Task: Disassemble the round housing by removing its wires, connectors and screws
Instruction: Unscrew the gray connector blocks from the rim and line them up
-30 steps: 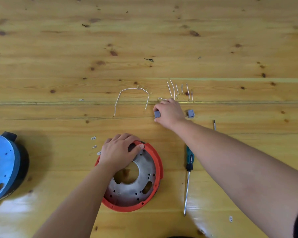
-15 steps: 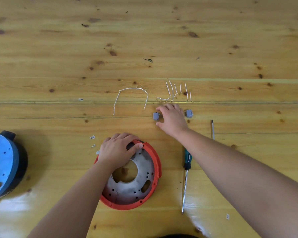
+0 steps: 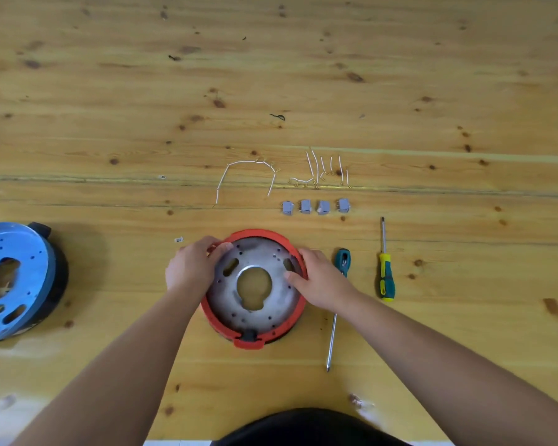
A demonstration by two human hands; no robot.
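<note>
1. A blue round housing (image 3: 12, 278), a perforated metal disc on a black body, lies tilted at the far left of the glossy, knotty pine table (image 3: 432, 75).
2. The left hand (image 3: 190, 268) curls over the left rim of the red round housing (image 3: 255, 288), fingers gripping the red edge.
3. That housing sits near the table's front edge at centre: a dull grey metal plate with a large central hole, oblong slots and small screw holes, ringed in smooth red plastic with a tab at the near side.
4. Beyond it lie thin white wires (image 3: 245, 175), one bent into an arch, others short and straight (image 3: 322, 170).
5. Four small grey connectors (image 3: 314, 207) stand in a row just nearer than the wires.
6. The right hand (image 3: 322, 278) grips the housing's right rim, thumb on the plate.
7. A teal-handled screwdriver (image 3: 335, 313) lies partly under that hand; a yellow-and-teal screwdriver (image 3: 385, 272) lies further right.
</note>
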